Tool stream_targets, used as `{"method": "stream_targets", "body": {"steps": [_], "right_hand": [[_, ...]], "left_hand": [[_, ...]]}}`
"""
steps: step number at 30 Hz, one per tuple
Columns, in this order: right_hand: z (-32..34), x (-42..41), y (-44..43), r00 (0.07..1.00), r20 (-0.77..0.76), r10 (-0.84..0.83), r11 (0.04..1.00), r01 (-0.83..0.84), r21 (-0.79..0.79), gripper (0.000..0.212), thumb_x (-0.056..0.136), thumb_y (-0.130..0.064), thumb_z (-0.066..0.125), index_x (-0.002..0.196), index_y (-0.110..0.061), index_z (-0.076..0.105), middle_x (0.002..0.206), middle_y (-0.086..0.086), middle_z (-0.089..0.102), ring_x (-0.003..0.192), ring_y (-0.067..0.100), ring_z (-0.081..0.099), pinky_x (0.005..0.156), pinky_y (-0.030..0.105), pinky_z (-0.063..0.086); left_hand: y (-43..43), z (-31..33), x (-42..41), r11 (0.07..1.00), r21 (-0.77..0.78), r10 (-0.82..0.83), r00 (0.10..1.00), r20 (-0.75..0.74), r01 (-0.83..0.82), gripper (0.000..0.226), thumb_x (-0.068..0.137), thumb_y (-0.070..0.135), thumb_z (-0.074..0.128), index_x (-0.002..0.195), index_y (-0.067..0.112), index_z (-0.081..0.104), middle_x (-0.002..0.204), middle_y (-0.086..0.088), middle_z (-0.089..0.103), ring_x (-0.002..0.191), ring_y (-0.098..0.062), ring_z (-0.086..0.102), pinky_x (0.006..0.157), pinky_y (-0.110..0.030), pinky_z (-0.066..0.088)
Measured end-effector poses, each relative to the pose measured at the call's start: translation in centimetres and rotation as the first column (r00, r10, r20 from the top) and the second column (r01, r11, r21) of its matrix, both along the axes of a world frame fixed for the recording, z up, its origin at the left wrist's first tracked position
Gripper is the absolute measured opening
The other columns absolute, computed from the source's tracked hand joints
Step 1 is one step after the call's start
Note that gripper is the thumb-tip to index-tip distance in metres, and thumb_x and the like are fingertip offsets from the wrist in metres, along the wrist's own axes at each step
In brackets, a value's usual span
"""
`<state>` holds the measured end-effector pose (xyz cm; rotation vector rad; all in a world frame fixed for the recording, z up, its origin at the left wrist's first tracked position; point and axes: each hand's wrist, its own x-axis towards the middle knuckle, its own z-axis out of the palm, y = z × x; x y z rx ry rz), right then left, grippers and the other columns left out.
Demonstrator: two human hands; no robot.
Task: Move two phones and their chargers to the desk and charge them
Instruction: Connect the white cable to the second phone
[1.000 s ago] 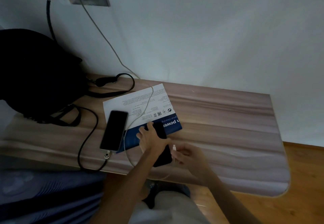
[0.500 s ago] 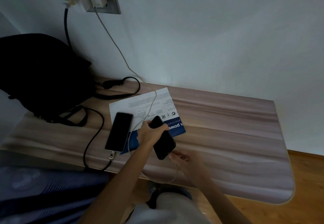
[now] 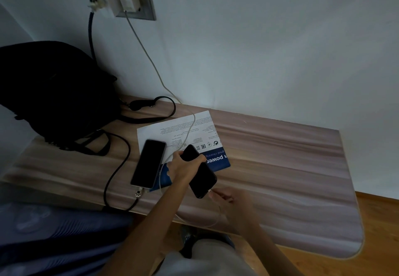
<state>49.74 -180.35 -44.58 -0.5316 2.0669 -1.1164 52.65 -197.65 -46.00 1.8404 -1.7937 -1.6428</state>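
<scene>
both hands work one dark slab phone [image 3: 199, 171]: left hand [image 3: 183, 166] clenched round it, right hand [image 3: 228, 199] pinching the thin white cable plug [image 3: 212, 193] at its base.

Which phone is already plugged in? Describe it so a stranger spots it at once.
Start at the black bag at the desk's left end. Just right of it, a dark phone lies flat, partly on the white-and-blue leaflet. Unlike the phone in the left hand, nobody holds it, and a black cable meets its near end.

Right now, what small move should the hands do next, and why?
Probably press the white cable plug fully into the held phone: the right hand pinches it at the bottom port while the left hand steadies that phone. The other phone already lies plugged in.
</scene>
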Motion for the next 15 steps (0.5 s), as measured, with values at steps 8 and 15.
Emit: {"method": "stream_targets", "body": {"steps": [8,15], "right_hand": [[-0.08,0.01,-0.41,0.999,0.026,-0.043,0.999,0.043,0.016,0.015,0.091,-0.033,0.068,0.078,-0.036,0.075,0.071,-0.003,0.073,0.059,0.000,0.060,0.057,0.012,0.043],[0.07,-0.20,-0.92,0.997,0.074,-0.002,0.994,-0.006,0.108,0.015,0.092,-0.034,0.067,0.094,-0.024,0.077,0.081,-0.002,0.075,0.069,0.006,0.064,0.058,0.012,0.043]], "left_hand": [[-0.16,-0.06,-0.08,0.999,-0.039,0.016,0.999,0.033,-0.015,0.088,0.059,0.047,0.082,0.136,0.023,0.048,0.134,-0.012,0.052,0.120,-0.031,0.053,0.098,-0.046,0.051],[-0.20,0.18,-0.10,0.996,-0.086,-0.023,0.997,0.071,0.029,0.087,0.060,0.047,0.083,0.136,0.025,0.046,0.135,-0.013,0.052,0.119,-0.032,0.053,0.098,-0.044,0.051]]}}
